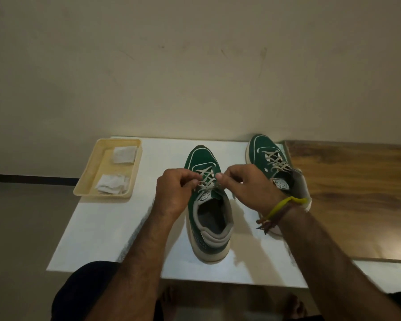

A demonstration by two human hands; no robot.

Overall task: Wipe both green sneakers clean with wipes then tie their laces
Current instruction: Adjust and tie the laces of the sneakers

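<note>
nearest, a green sneaker (208, 209) stands on the white board (116, 228), heel toward the person. over its tongue the left hand (171, 193) and right hand (252, 188) each pinch the pale laces (206, 181) with curled fingers. a yellow band (280, 205) circles the right wrist. behind that hand stands the second sneaker (264, 151). far left, a cream tray (95, 172) holds two crumpled wipes (112, 184).

matt suede-like green sneakers (206, 167), smooth white table (116, 228), glossy plastic tray (88, 179), grained wood board (357, 193).
</note>
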